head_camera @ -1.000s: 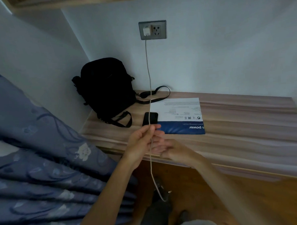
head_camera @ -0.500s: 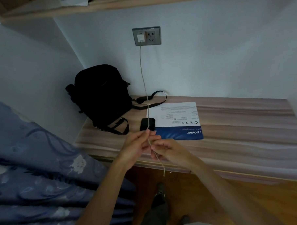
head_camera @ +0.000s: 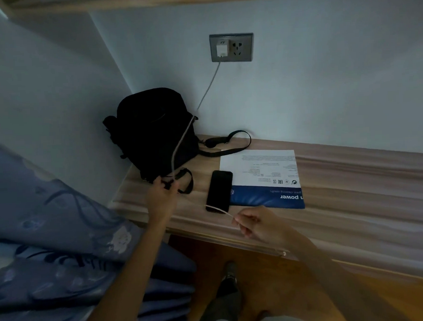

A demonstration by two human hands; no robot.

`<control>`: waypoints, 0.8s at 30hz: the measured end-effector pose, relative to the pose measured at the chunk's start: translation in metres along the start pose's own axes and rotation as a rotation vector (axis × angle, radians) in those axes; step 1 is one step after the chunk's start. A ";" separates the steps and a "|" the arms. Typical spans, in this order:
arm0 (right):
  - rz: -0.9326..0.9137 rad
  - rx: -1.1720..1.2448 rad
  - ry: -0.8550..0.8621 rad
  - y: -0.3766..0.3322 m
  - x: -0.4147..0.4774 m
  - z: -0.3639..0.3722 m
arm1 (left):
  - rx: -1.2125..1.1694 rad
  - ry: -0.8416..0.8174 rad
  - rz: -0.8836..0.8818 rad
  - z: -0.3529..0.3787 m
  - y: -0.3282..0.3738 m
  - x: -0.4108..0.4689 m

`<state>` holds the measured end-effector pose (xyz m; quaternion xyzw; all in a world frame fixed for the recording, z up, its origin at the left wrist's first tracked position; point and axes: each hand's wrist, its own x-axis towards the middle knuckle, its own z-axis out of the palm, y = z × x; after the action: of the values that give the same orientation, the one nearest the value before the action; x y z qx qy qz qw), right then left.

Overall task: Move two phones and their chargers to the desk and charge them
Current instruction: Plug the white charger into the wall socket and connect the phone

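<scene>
I stand in a dim corner with pale walls (head_camera: 323,82). A wood-grain desk (head_camera: 353,202) runs along the back wall above an orange-brown floor (head_camera: 271,284). Blue floral bedding (head_camera: 51,240) lies to my left.

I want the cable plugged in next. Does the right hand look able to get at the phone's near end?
Probably yes. The right hand holds the cable end just off the phone, with nothing between them; the left hand holds slack aside.

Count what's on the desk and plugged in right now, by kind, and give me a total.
Phones: 1
Charger plugs in the wall socket: 1
Charging cables: 1
Black bags: 1
Printed sheets: 1
Total: 5
</scene>
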<state>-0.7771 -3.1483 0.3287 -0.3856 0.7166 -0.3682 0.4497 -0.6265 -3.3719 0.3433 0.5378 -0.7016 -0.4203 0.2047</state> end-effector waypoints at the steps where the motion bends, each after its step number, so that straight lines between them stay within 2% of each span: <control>1: -0.004 -0.009 -0.005 -0.004 0.005 0.000 | 0.093 -0.038 0.179 0.006 0.001 -0.009; 3: -0.012 -0.020 -0.012 -0.013 0.016 0.001 | 0.127 -0.326 0.499 0.021 0.006 -0.031; 5: -0.020 -0.025 -0.007 -0.019 0.026 0.000 | 0.132 -0.641 0.581 0.036 0.011 -0.049; 6: -0.024 -0.032 -0.007 -0.020 0.031 -0.002 | 0.123 -0.716 0.570 0.041 0.012 -0.053; 14: 0.022 -0.124 0.011 0.004 0.041 -0.021 | 0.254 -0.675 0.559 0.026 -0.007 -0.019; 18: 0.055 -0.090 0.018 0.023 0.037 -0.034 | 0.334 -0.610 0.529 0.011 -0.027 0.000; 24: 0.073 0.060 0.051 0.039 0.031 -0.051 | 0.428 -0.599 0.406 0.005 -0.048 0.024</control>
<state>-0.8421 -3.1493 0.3001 -0.3358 0.7300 -0.3826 0.4560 -0.6107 -3.3958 0.2980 0.2728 -0.8934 -0.3539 -0.0461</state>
